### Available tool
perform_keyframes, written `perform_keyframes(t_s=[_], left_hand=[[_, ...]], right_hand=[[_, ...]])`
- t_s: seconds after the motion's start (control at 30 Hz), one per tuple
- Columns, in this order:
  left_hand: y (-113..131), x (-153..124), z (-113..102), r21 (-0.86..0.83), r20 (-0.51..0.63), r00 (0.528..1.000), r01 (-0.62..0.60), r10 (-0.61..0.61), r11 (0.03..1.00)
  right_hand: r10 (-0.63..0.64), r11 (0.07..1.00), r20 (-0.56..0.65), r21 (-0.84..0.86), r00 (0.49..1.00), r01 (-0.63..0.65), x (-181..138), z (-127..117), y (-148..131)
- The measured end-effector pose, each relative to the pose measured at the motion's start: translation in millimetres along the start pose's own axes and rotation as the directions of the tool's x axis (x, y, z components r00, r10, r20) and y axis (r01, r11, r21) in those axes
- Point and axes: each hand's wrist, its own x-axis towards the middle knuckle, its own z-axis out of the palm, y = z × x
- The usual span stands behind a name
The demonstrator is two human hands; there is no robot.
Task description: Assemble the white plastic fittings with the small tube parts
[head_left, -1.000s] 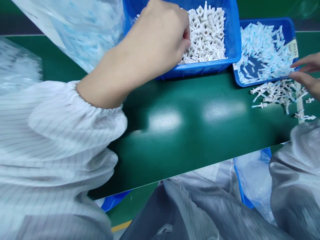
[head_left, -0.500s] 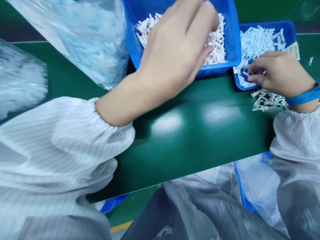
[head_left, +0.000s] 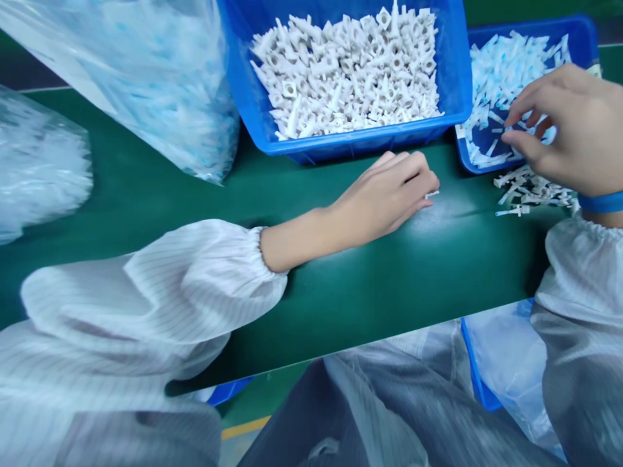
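Note:
My left hand (head_left: 389, 198) rests on the green table (head_left: 341, 272) in front of the big blue bin (head_left: 452, 84), fingers curled round a small white plastic part (head_left: 432, 194) that pokes out at the fingertips. The bin is heaped with white plastic fittings (head_left: 350, 71). My right hand (head_left: 564, 130) hovers over the smaller blue bin (head_left: 479, 165) of white and pale blue pieces (head_left: 501, 65), thumb and fingers pinching among them; what it holds is too small to name. A blue band is on that wrist.
A small pile of assembled white parts (head_left: 528, 191) lies on the table below the right bin. Clear plastic bags of parts (head_left: 146, 71) lean at the left and far left. A blue bin lined with plastic (head_left: 491, 363) sits below the table edge by my lap.
My left hand left the big bin and came down onto the table with a white part. My right hand lifted slightly and moved right over the smaller bin.

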Motion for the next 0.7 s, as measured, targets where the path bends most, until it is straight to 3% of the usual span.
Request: perform_keyframes(t_s=[0.1,0.17,0.23,0.33,0.47,0.6,0.7], left_hand=[[-2.1,0.7,-0.3,-0.071,-0.031,0.998,0.048,-0.051,0.996],[-3.2,2.2,-4.0,-0.133,-0.039,0.995,0.084,-0.09,0.988],[-5.0,3.7,-7.2,-0.187,-0.048,0.992,0.11,-0.121,0.976],[-7.8,6.1,-8.3,-0.228,-0.058,0.988,0.129,-0.146,0.965],[-8.1,8.9,-6.6,-0.222,-0.064,0.988,0.122,-0.14,0.967],[-5.8,9.4,-6.9,-0.215,-0.054,0.989,0.122,-0.137,0.969],[-5.7,7.9,-6.3,-0.211,-0.058,0.987,0.134,-0.15,0.968]], right_hand=[[0.123,0.974,-0.022,0.192,0.992,-0.117,3.0,-12.5,-28.2],[0.166,0.904,-0.007,0.401,0.986,-0.149,4.5,-15.7,-47.7],[0.151,0.818,0.015,0.559,0.988,-0.133,4.8,-13.6,-62.3],[0.048,0.759,0.035,0.648,0.998,-0.059,3.5,-3.9,-72.9],[-0.064,0.819,0.045,0.572,0.997,0.027,3.8,9.6,-76.4],[-0.166,0.931,0.03,0.335,0.986,0.147,5.6,18.1,-81.0],[-0.187,0.964,0.021,0.194,0.982,0.18,4.0,23.1,-87.2]])
